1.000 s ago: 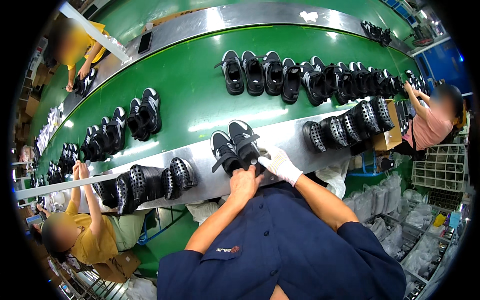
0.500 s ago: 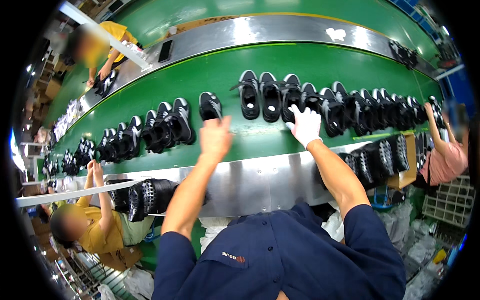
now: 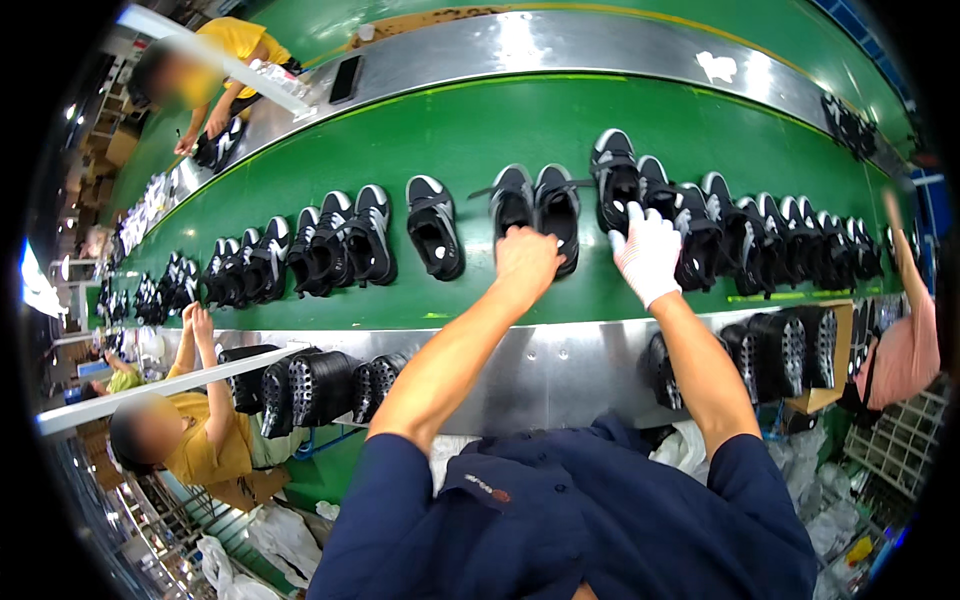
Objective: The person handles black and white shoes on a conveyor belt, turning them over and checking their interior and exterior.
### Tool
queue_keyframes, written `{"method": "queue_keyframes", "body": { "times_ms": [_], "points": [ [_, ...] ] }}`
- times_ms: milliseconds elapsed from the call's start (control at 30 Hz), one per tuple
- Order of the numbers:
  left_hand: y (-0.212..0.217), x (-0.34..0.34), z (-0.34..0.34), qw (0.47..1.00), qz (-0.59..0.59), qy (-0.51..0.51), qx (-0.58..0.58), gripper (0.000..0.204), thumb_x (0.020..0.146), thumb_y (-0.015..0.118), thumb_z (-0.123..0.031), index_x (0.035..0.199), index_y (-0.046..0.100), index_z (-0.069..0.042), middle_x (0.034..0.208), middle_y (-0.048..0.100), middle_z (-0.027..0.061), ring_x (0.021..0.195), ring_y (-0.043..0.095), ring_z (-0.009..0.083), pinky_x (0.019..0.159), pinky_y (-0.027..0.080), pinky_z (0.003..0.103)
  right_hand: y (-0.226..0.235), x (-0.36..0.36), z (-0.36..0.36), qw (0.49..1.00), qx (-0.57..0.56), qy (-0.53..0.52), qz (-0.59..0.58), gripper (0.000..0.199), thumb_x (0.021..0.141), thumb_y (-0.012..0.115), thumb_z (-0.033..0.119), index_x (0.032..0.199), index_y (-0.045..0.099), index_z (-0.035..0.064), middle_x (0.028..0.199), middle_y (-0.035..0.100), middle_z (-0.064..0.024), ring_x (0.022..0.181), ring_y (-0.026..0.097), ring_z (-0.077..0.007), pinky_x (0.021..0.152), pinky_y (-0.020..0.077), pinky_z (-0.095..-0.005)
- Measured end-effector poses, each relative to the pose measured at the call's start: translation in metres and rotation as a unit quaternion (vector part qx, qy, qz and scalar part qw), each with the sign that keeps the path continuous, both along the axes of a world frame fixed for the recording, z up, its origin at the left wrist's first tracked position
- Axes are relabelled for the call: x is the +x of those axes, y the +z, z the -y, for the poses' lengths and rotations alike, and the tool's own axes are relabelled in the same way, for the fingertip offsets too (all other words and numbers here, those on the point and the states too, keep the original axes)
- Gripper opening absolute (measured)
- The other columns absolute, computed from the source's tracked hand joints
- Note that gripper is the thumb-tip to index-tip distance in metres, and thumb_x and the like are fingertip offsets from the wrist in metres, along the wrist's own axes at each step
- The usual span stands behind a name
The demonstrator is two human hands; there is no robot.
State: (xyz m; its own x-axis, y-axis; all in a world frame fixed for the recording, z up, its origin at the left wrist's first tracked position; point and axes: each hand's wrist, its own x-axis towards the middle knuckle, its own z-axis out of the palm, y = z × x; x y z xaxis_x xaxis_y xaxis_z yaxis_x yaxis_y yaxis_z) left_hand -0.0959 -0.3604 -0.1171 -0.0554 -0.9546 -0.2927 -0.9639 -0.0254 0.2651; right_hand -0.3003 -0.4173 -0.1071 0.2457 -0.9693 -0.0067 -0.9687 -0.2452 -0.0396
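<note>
My bare left hand [image 3: 528, 258] is curled over the heel end of a black and grey sneaker [image 3: 512, 192], hiding its back. Against its fingers stands a matching sneaker [image 3: 556, 200] with an open collar. My right hand [image 3: 648, 252], in a white glove, has its fingertips on the heel of another sneaker [image 3: 612, 165], which sits farther forward than its neighbours. A further sneaker [image 3: 655, 180] is partly covered by the gloved fingers. Left of my left hand stands a single sneaker [image 3: 434, 225], apart from the others.
Rows of sneakers [image 3: 372, 235] line the green surface [image 3: 480, 120] on both sides. Black shoe lasts [image 3: 325, 388] lie on the metal ledge [image 3: 530, 370] before me, with more lasts [image 3: 780, 350] at right. A phone [image 3: 346, 78] rests across the line. People work at left and right.
My left hand has moved right, from the single sneaker to the pair. The sneaker at my gloved hand has shifted forward, away from me. The whole view has turned slightly.
</note>
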Motion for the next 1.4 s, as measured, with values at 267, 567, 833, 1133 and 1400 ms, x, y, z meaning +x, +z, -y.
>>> {"method": "queue_keyframes", "body": {
  "times_ms": [267,567,833,1133,1400],
  "points": [
    [0.039,-0.030,-0.204,0.995,-0.045,-0.041,0.081,0.037,0.091,0.076,-0.037,0.112,0.069,-0.006,0.091,0.071,0.0224,0.086,0.071,0.0397,0.073,0.058,0.049,0.014,-0.034,-0.199,0.944,0.154,-0.040,0.288,0.028,0.088,0.077,0.020,0.109,0.074,0.0032,0.106,0.075,-0.0176,0.099,0.071,-0.0351,0.089,0.0568,-0.0412],
    [0.078,-0.006,-0.255,0.992,-0.113,-0.007,0.063,0.050,0.090,0.078,-0.026,0.134,0.064,-0.007,0.104,0.068,0.0244,0.093,0.071,0.0415,0.080,0.058,0.048,0.070,-0.143,-0.272,0.944,-0.119,-0.258,0.167,0.041,0.089,0.079,0.023,0.121,0.065,0.0017,0.114,0.067,-0.0193,0.107,0.063,-0.0387,0.097,0.0501,-0.0461],
    [0.086,-0.002,-0.261,0.987,-0.149,-0.066,0.012,0.038,0.089,0.078,-0.024,0.118,0.070,-0.002,0.098,0.070,0.0200,0.094,0.069,0.0400,0.080,0.056,0.048,0.024,-0.200,-0.262,0.970,-0.122,-0.205,0.049,0.056,0.083,0.084,0.030,0.127,0.063,0.0011,0.121,0.065,-0.0201,0.112,0.062,-0.0406,0.097,0.0522,-0.0485],
    [0.092,-0.024,-0.221,0.926,-0.373,-0.041,-0.043,0.036,0.092,0.076,-0.018,0.122,0.069,0.000,0.105,0.071,0.0186,0.099,0.071,0.0334,0.081,0.057,0.041,0.088,-0.183,-0.269,0.952,-0.185,-0.176,0.171,0.038,0.086,0.082,0.018,0.117,0.068,0.0008,0.108,0.068,-0.0171,0.097,0.066,-0.0352,0.088,0.0543,-0.0435],
    [0.098,-0.083,-0.160,0.603,-0.767,0.090,0.199,0.078,0.095,0.078,-0.024,0.159,0.036,-0.008,0.143,0.055,0.0184,0.119,0.066,0.0258,0.105,0.051,0.039,0.146,-0.088,-0.297,0.780,0.166,-0.236,0.555,0.032,0.097,0.075,0.020,0.120,0.068,-0.0006,0.100,0.070,-0.0015,0.088,0.062,-0.0063,0.078,0.0511,-0.0251]
  ]
}}
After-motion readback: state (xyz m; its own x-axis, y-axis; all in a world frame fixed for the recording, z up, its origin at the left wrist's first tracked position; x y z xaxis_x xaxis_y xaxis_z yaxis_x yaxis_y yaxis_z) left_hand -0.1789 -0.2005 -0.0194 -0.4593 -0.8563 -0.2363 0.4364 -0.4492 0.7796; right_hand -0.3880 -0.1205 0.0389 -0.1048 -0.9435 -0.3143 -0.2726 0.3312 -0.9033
